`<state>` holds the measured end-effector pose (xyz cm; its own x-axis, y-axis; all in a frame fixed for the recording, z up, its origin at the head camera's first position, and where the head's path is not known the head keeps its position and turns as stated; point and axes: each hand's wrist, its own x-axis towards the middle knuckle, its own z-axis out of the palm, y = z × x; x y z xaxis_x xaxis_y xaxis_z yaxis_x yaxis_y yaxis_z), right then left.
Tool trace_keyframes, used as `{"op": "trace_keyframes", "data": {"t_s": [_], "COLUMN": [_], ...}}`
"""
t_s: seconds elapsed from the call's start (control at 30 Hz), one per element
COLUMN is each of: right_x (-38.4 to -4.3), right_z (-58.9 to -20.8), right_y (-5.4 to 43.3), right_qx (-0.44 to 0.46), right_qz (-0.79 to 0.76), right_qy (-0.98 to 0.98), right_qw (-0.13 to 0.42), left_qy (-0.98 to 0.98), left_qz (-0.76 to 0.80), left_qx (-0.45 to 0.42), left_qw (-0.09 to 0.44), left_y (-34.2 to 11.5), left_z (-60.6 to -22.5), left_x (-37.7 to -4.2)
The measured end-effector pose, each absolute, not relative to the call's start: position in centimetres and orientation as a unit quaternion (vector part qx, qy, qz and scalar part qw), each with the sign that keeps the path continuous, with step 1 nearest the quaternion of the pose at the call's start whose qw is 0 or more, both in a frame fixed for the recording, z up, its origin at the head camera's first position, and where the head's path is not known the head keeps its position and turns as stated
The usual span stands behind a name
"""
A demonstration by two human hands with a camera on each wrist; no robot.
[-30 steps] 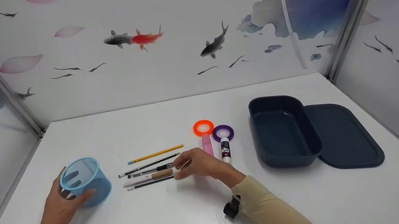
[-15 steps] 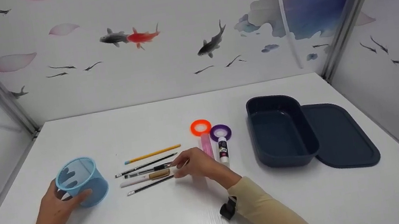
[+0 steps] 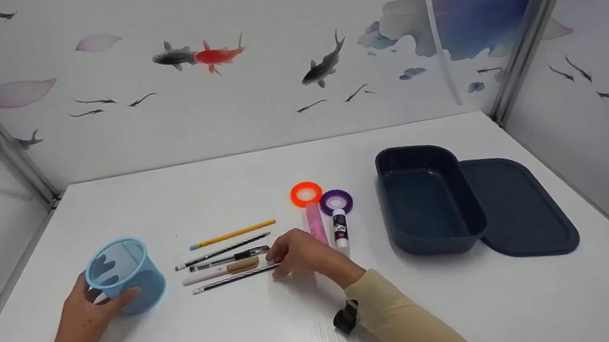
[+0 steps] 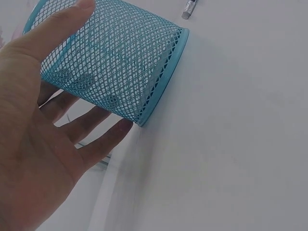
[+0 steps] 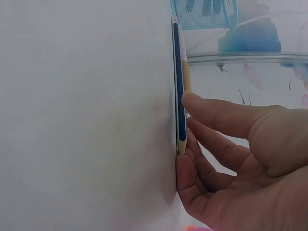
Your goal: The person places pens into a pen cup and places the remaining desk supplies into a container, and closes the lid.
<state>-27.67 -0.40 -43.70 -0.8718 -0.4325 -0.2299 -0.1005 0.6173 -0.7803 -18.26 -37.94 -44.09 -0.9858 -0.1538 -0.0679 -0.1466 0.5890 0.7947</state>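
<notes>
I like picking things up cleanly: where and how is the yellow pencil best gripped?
I'd pinch the yellow pencil mid-shaft, coming from above, thumb and finger on its two long sides: it is slim, lies flat on the table, and a gap separates it from the black pencil beside it.

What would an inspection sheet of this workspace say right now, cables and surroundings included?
Surface: white tabletop, no spill seen.
Job's things: blue mesh cup, no pens seen inside; beside it, a loose row of yellow pencil, dark pencil, pen, tan-capped marker and near pencil.
Clutter: orange ring, purple ring, pink item, white-and-black tube, open dark blue box, lid partly hidden behind it.
Hands: left hand holds the cup; right hand has thumb and fingertips around the near pencil's pointed end.
Cables: nothing seen on the tabletop; pale strip on the back wall, nature unclear.
Surroundings: white walls with printed fish; metal posts at the corners.
</notes>
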Motion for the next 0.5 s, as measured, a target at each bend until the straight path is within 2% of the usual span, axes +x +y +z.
{"op": "trace_keyframes", "data": {"t_s": [0.5], "right_x": [-27.45], "right_z": [-43.98], "right_y": [-0.51], "right_qx": [-0.168], "right_qz": [-0.401], "right_qy": [0.884], "right_qw": [0.174], "left_qy": [-0.895], "left_qz": [-0.438], "left_qx": [0.089], "left_qw": [0.003], "left_y": [-38.1], "left_z": [-44.46], "left_x": [-18.4]}}
